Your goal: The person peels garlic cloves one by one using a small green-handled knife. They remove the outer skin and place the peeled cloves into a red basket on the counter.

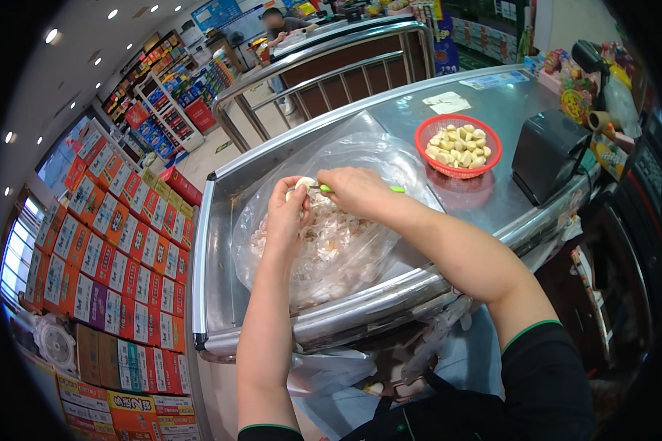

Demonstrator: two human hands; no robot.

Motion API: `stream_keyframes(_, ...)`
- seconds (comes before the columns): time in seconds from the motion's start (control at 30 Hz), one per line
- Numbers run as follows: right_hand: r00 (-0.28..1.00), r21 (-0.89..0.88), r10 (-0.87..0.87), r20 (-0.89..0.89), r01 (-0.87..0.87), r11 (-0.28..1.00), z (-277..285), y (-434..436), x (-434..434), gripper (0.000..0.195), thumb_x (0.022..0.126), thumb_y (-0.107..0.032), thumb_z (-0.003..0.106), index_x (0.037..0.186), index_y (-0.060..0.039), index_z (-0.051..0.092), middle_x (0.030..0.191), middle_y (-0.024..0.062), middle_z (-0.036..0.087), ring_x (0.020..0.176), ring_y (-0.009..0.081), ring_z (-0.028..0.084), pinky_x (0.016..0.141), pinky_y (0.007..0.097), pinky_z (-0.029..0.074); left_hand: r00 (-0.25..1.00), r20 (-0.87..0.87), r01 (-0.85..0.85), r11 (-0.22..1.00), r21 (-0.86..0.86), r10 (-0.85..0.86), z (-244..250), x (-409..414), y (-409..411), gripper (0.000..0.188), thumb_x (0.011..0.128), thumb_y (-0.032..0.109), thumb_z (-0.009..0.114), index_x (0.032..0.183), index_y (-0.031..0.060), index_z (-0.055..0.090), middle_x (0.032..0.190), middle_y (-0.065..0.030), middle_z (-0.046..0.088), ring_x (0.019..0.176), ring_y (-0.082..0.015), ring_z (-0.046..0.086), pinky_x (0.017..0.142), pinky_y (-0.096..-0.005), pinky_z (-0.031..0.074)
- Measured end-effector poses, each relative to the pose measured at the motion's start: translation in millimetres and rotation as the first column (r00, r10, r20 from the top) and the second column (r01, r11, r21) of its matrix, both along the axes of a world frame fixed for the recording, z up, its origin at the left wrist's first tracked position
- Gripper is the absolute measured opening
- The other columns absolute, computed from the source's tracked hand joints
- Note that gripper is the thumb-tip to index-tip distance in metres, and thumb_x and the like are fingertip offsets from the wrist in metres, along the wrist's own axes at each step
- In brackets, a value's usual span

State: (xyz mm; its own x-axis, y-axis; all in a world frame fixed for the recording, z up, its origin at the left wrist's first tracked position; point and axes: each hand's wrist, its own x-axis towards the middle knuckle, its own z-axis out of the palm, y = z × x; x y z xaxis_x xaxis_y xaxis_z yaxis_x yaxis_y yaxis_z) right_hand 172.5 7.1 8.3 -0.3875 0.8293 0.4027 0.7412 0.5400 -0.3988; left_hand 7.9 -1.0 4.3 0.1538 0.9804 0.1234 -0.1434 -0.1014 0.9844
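Note:
Between the thumb and fingers of my left hand [288, 208] is a pale garlic clove [305, 182]. My right hand [354, 190] grips a small knife with a bright green handle [397, 189]; its short blade meets the clove. Both hands are above a clear plastic bag [254, 226] spread on the metal counter. Garlic skins [336, 234] fill the middle of the bag, and my forearms cross over its near side. To the right of my right hand, a red plastic basket [419, 144] holds many peeled garlic cloves [459, 146].
The counter [507, 105] has a raised metal rim. A dark box-shaped device [550, 151] stands right of the basket, near packaged snacks [576, 93]. Stacked cartons [110, 264] rise at left. Beyond the counter are a steel railing [314, 60] and a seated person [278, 27].

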Motion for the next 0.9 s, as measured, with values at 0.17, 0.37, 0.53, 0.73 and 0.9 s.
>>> stream_keyframes(0.17,0.999,-0.003,-0.035,-0.009,0.035,0.999,-3,2,1,0.013,0.080,-0.012,0.054,0.092,-0.0074,0.055,0.087,0.0135,0.065,0.084,0.0341,0.062,0.068,0.0457,0.048,0.999,-0.043,-0.007,1.000,0.012,0.007,2,3,-3,0.017,0.092,0.013,0.050,0.106,0.0036,0.048,0.063,0.0012,0.047,0.046,-0.0033,0.036,0.039,-0.0181,0.027)
stream_keyframes(0.37,0.994,-0.050,-0.080,-0.074,0.076,0.996,-4,6,5,0.012,0.082,-0.015,0.052,0.089,-0.0067,0.056,0.082,0.0166,0.064,0.082,0.0362,0.061,0.067,0.0471,0.047,0.999,-0.049,0.006,1.000,0.005,-0.006,4,4,-6,0.018,0.092,0.014,0.051,0.106,0.0034,0.047,0.064,0.0013,0.047,0.046,-0.0035,0.035,0.040,-0.0185,0.027)
stream_keyframes(0.53,0.987,-0.066,-0.107,-0.118,0.100,0.993,2,5,2,0.014,0.083,-0.019,0.054,0.089,-0.0074,0.059,0.082,0.0165,0.065,0.081,0.0356,0.062,0.067,0.0459,0.048,1.000,-0.021,0.009,1.000,0.000,-0.009,3,2,-4,0.018,0.092,0.014,0.051,0.106,0.0040,0.047,0.064,0.0014,0.047,0.046,-0.0034,0.036,0.040,-0.0183,0.026)
stream_keyframes(0.73,0.952,0.008,-0.036,-0.305,0.041,0.999,3,6,0,0.014,0.081,-0.019,0.056,0.089,-0.0071,0.059,0.081,0.0169,0.064,0.080,0.0366,0.061,0.066,0.0456,0.047,0.998,-0.046,-0.037,0.999,-0.009,0.037,2,1,-4,0.017,0.091,0.013,0.051,0.106,0.0045,0.047,0.064,0.0018,0.048,0.046,-0.0034,0.036,0.040,-0.0183,0.027)
stream_keyframes(0.9,0.940,0.095,0.066,-0.335,-0.036,0.995,-2,10,0,0.014,0.079,-0.018,0.058,0.087,-0.0067,0.059,0.079,0.0165,0.064,0.078,0.0365,0.061,0.065,0.0457,0.047,0.993,-0.104,-0.063,0.998,0.002,0.063,0,3,-2,0.016,0.091,0.013,0.052,0.104,0.0048,0.049,0.065,0.0015,0.048,0.049,-0.0031,0.038,0.042,-0.0183,0.028)
